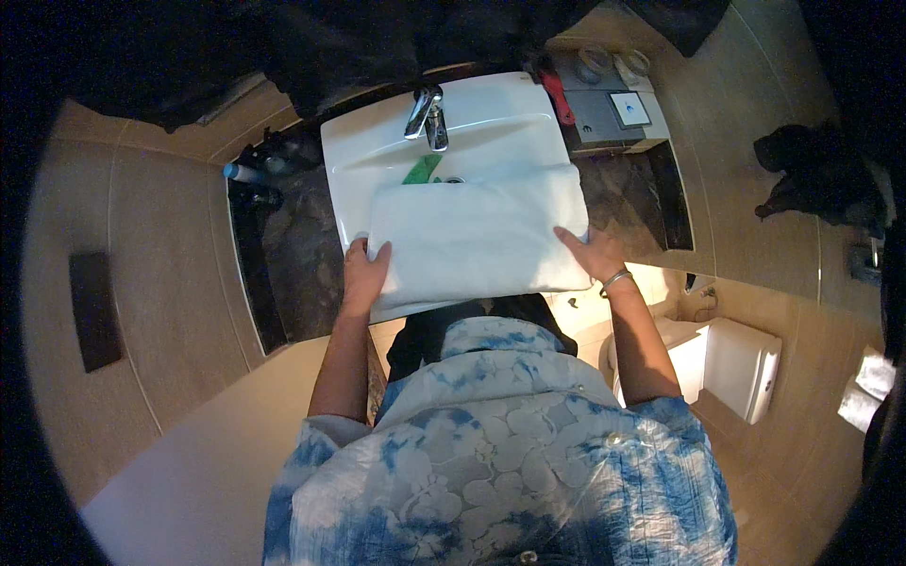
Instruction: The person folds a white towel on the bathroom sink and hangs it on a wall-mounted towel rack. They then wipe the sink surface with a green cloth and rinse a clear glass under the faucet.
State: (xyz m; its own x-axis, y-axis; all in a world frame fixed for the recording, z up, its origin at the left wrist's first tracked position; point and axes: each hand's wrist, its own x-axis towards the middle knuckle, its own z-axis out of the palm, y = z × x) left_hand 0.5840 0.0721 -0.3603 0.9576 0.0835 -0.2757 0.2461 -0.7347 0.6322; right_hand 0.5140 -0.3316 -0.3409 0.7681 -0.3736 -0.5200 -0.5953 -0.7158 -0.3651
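Observation:
A folded white towel (474, 233) spans the front of a white washbasin (495, 134), covering much of the bowl. My left hand (366, 272) grips its left edge, thumb on top. At the opposite edge my right hand (594, 251) holds the towel the same way, its fingers hidden beneath. Behind the cloth, part of a green object (422, 170) shows in the bowl beside the drain (454, 180); I cannot tell what it is. A chrome mixer tap (428, 117) rises at the back of the basin.
Dark stone counter (301, 247) flanks the basin. On the right stand a grey box (591, 106), a red-handled item (557, 95) and glasses (593, 65). Dark items and a blue-capped container (244, 173) sit at the left. A white toilet (740, 364) is at lower right.

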